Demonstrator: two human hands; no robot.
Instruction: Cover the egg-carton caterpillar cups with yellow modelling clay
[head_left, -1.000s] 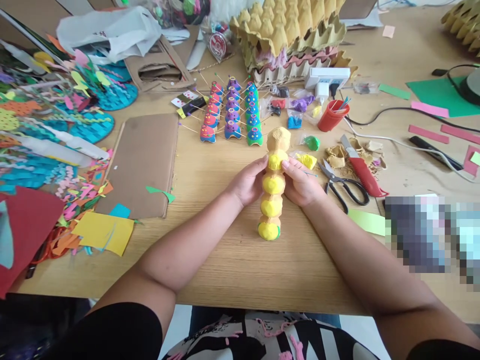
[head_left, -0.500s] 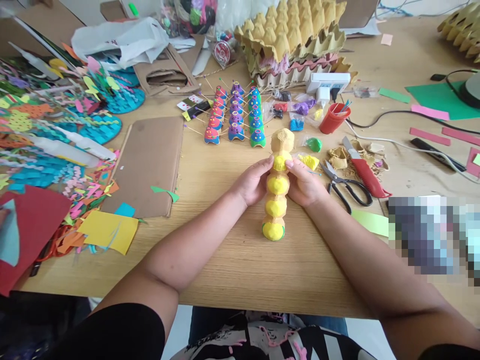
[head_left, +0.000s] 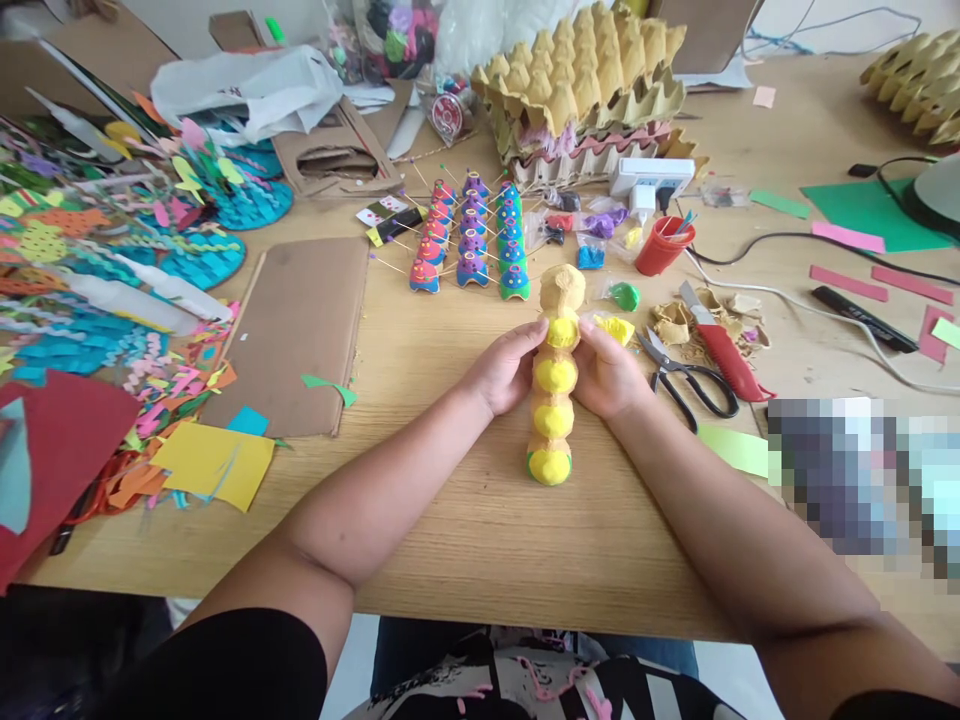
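Observation:
Between my two hands is an egg-carton strip [head_left: 556, 420], a row of bumps with yellow clay over several of them and a bare bump at the far end. The bump nearest me has green along its sides. My left hand [head_left: 510, 370] grips the strip from the left, thumb at the upper yellow bump. From the right, my right hand [head_left: 611, 370] holds it with thumb and fingers at the same bump. Just beyond my right fingers lies a lump of yellow clay [head_left: 616, 330]. Black-handled scissors [head_left: 686, 378] rest right of that hand.
Three decorated caterpillars [head_left: 472, 235] stand farther back. Stacked egg trays [head_left: 581, 85] sit behind them. A red-handled knife [head_left: 724, 345], a red cup [head_left: 664, 245] and a power strip [head_left: 651, 176] are on the right. Cardboard [head_left: 289, 335] and paper scraps [head_left: 217, 465] lie left.
The view has shifted slightly. My hands stay around the strip, with the right thumb and fingers moved a little on the upper yellow bump.

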